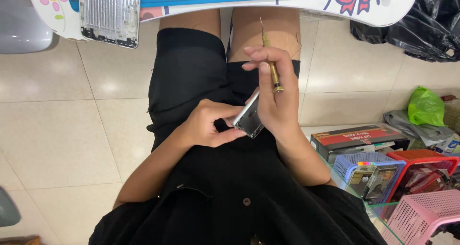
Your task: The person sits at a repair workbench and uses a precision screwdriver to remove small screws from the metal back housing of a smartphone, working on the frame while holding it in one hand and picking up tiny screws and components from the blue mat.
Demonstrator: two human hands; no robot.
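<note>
Over my lap, my left hand (207,125) pinches the silver phone housing (248,116) steady. My right hand (273,99) braces it, brass-handled screwdriver (270,63) parked between closed fingers, tip clear.

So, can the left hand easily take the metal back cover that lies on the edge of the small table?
Probably not at once. The left hand pinches a small silver part over the lap, so it is occupied. The metal back cover lies well ahead on the small table, with nothing between them.
</note>
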